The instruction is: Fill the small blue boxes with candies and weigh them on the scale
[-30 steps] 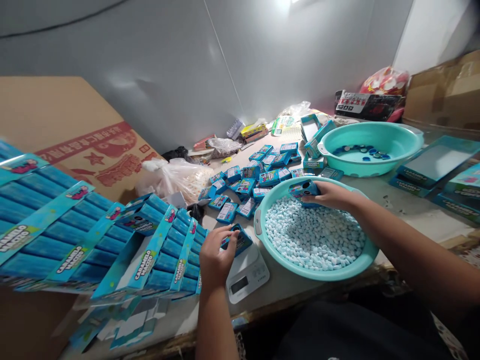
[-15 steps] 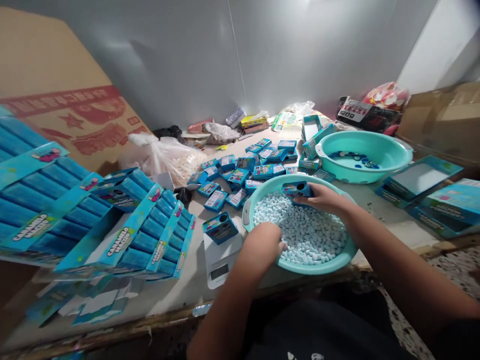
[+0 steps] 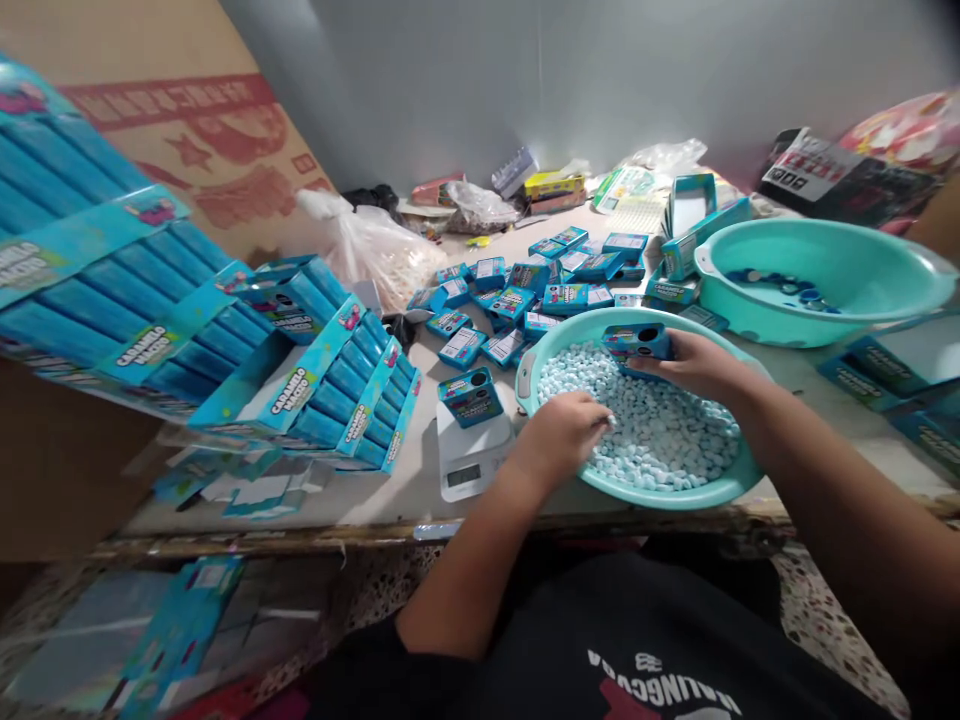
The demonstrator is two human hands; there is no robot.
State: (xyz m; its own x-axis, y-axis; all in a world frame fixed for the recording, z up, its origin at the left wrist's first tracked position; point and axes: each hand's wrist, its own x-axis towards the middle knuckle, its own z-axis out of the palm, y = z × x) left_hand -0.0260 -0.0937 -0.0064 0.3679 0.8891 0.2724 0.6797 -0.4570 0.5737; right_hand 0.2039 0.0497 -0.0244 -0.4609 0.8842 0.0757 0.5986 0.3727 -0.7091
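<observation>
My right hand (image 3: 697, 362) grips a small blue candy box (image 3: 636, 341) over the far side of a turquoise basin (image 3: 637, 496). Pale blue and white candies (image 3: 667, 440) fill the basin. Above their near left part, my left hand (image 3: 566, 437) is closed in a pinch, with pale candy showing at the fingertips; how many it holds is hidden. Left of the basin, a white digital scale (image 3: 480, 462) carries another blue candy box (image 3: 471, 396), standing on it. The scale's display is too small to read.
Several small blue boxes (image 3: 514, 302) lie heaped behind the basin. Display cartons packed with boxes (image 3: 330, 385) stack up at left. A second turquoise basin (image 3: 825, 265) with dark round pieces stands at right, near open blue trays (image 3: 892, 365). The table's front edge (image 3: 375, 535) runs close to me.
My left hand has risen from among the candies, its fingers now closed at their surface. My right hand keeps the box over the basin. The camera view has shifted.
</observation>
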